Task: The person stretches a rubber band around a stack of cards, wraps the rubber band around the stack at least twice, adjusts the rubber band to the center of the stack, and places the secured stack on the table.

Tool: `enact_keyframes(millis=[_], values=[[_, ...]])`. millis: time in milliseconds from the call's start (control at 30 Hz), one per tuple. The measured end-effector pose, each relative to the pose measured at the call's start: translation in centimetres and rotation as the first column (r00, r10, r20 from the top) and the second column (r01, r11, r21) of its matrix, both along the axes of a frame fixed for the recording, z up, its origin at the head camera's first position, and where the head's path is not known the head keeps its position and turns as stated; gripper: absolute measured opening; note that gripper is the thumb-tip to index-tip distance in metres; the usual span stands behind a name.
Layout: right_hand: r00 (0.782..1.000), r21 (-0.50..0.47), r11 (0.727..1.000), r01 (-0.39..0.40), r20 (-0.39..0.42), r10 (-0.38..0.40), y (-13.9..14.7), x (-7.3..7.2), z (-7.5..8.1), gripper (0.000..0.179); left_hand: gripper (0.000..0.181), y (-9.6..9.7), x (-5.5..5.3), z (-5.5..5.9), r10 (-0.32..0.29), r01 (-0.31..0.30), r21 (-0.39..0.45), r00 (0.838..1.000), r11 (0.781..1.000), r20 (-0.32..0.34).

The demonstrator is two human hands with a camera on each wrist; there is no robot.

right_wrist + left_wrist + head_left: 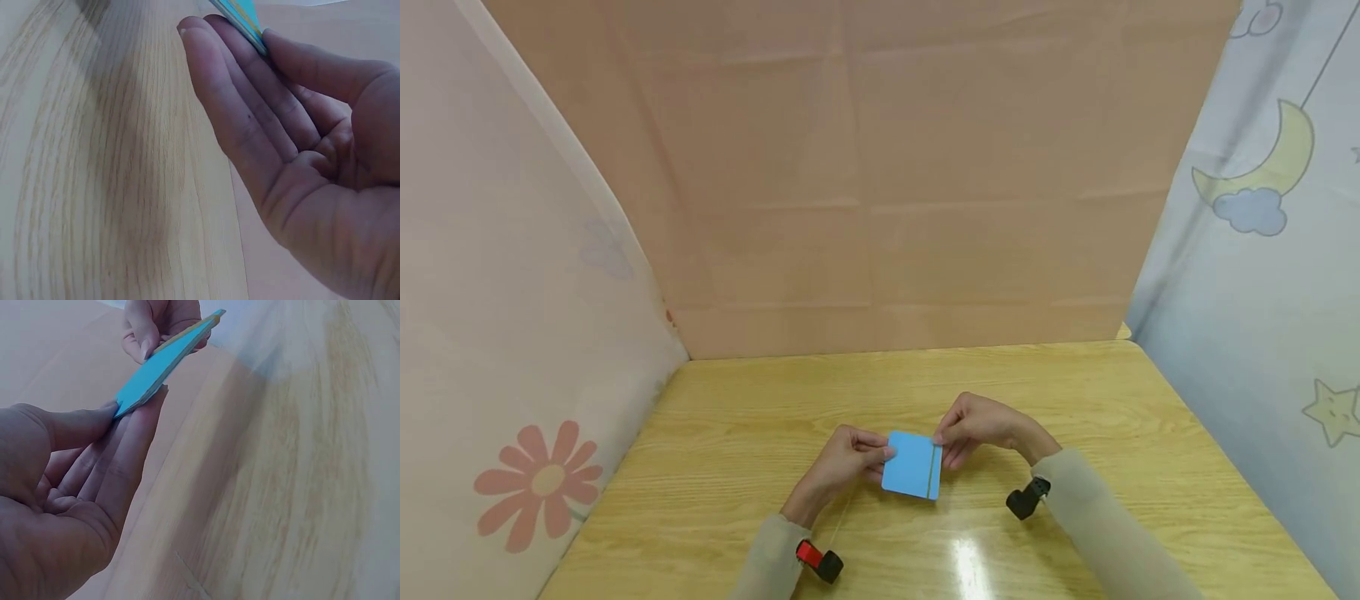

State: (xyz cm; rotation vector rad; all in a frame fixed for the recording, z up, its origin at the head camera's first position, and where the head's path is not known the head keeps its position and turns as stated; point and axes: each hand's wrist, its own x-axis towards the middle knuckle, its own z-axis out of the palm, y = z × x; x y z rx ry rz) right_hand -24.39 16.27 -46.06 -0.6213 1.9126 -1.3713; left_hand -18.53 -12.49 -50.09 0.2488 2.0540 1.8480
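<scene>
A small, thin blue notebook [912,465] with a yellowish elastic band near its right edge is held above the table between both hands. My left hand [844,462] pinches its left edge, thumb on top and fingers beneath. At the upper right corner, beside the band, my right hand [985,423] pinches it between thumb and fingers. From the left wrist, the notebook [153,372] appears tilted and nearly edge-on. Only a corner of the notebook [240,15] shows in the right wrist view.
The wooden table [760,400] spreads out beneath the hands. A plain brownish-pink cloth [865,183] hangs at the back. Patterned curtains stand on both sides, with a flower [542,483] at left and a moon [1270,167] at right.
</scene>
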Motion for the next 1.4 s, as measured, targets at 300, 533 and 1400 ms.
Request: enact_keyframes(millis=[300,533,1400], values=[[1.0,-0.009,1.0,-0.011,-0.013,0.011,-0.3,0.0,0.0,0.019,0.028,-0.1,0.1,0.0,0.002,-0.002,-0.006,1.0,1.0,0.012],[0.999,-0.01,1.0,-0.004,-0.044,0.004,-0.9,0.0,0.2,0.019,0.03,0.5,0.2,0.2,0.0,0.0,-0.014,1.0,1.0,-0.019],[0.998,-0.009,0.998,0.059,-0.038,-0.06,0.5,0.3,-0.2,0.02,0.028,0.8,-0.1,-0.1,0.016,-0.016,0.012,1.0,1.0,-0.015]])
